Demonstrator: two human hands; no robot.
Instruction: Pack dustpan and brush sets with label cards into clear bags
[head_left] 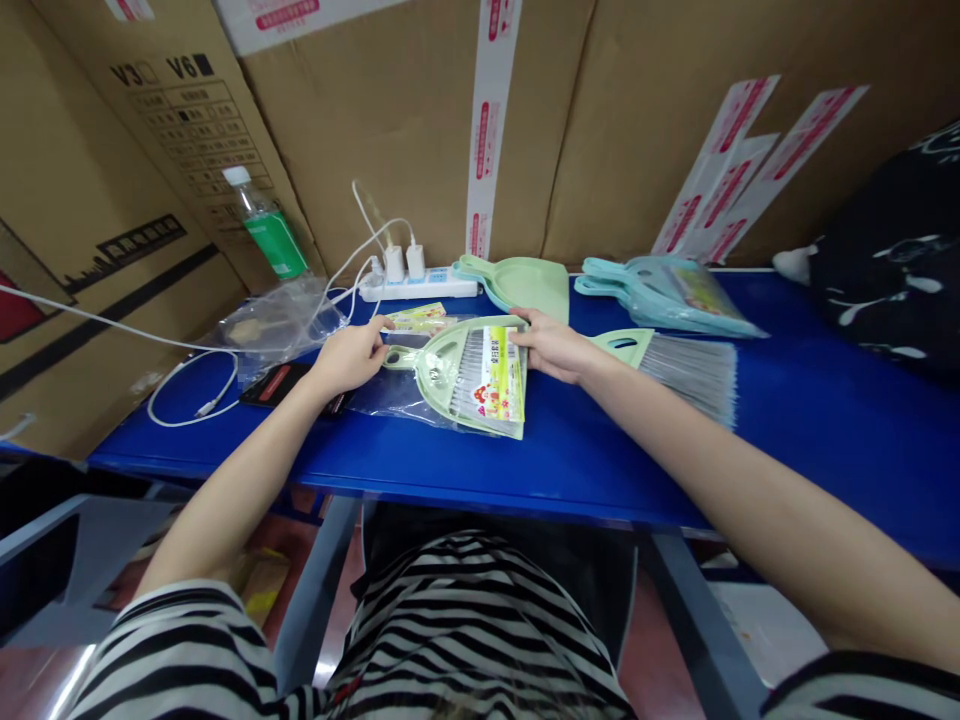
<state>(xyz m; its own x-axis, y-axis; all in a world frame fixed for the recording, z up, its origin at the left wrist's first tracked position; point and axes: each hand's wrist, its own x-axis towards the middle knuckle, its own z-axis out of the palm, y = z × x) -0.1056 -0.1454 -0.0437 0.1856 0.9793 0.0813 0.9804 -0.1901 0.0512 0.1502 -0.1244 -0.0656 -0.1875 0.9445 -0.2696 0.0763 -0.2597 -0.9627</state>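
Observation:
A packaged dustpan and brush set (442, 378), pale green with grey bristles, lies on the blue table in clear plastic. A yellow printed label (496, 374) covers part of its bristles. My left hand (349, 354) is closed near its handle, fingers pinched at the plastic wrapping. With its fingers closed, my right hand (553, 345) grips the far right edge of the set beside the label. Under my right forearm lies a loose green hand brush (686, 372) with grey bristles. A green dustpan (531, 284) rests just behind my right hand.
Wrapped blue dustpans (667, 290) lie at the back right. Behind the set stands a white power strip (427, 288) with cables. A green-labelled bottle (271, 235), crumpled plastic (281, 315) and a black package (279, 385) sit left. Cardboard walls (390, 110) close off the back.

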